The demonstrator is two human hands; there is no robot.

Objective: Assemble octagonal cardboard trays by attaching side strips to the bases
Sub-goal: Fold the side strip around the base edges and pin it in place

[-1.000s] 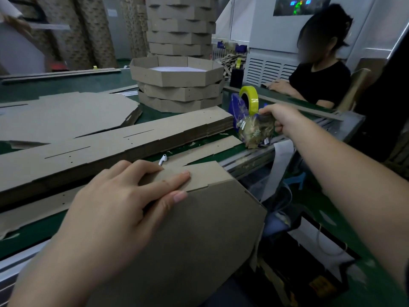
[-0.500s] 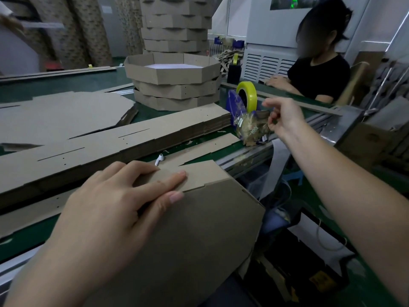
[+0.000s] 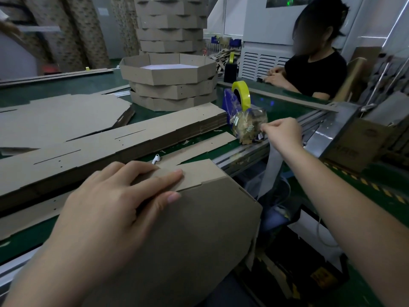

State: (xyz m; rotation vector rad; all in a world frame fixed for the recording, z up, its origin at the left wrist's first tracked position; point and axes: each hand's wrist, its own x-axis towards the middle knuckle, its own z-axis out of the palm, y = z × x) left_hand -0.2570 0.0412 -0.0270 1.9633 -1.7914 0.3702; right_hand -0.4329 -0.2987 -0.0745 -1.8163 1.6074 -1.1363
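An octagonal cardboard base (image 3: 188, 240) leans against the table's near edge, and a side strip (image 3: 199, 176) is folded over its top rim. My left hand (image 3: 106, 209) presses flat on that strip with straight fingers. My right hand (image 3: 283, 134) reaches out to the blue tape dispenser (image 3: 229, 103) with its yellow tape roll (image 3: 242, 94). Its fingertips pinch the tape beside a crumpled clear wad (image 3: 247, 125). A stack of flat side strips (image 3: 110, 149) lies across the green table.
Finished octagonal trays (image 3: 168, 72) are stacked at the back, with a taller column behind them. Flat bases (image 3: 55, 116) lie at the left. A white earbud (image 3: 156, 158) rests by my left fingers. Another person (image 3: 314, 69) sits at the far right.
My right hand has drawn back a little from the dispenser toward me, still pinching. My left hand stays pressed on the strip.
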